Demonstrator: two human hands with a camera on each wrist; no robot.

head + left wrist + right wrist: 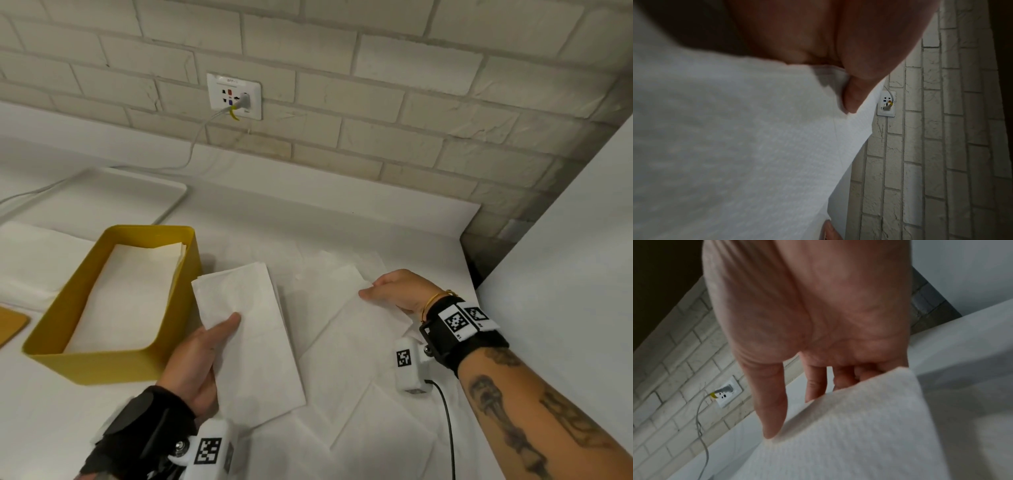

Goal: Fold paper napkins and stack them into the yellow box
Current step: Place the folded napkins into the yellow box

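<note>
Just right of the yellow box, the left hand holds a folded napkin lifted off the white table, thumb on top and fingers underneath, so the paper is pinched along its left edge. In the left wrist view the thumb presses down on the paper's edge, and the textured white sheet fills most of that picture.

To the right, the right hand pinches the far corner of an unfolded napkin and lifts it slightly off the sheets beneath. In the right wrist view the thumb lies on the raised edge while the fingers curl behind it.

More loose napkins lie spread and overlapping on the table near the person, under and around both hands.

Inside the yellow box, which stands on the left of the table, folded napkins already lie flat in a stack. Beyond the box sits a white tray, and to its left a flat pile of white paper. On the brick wall a socket plate has a white cable plugged in, trailing down to the left.
</note>
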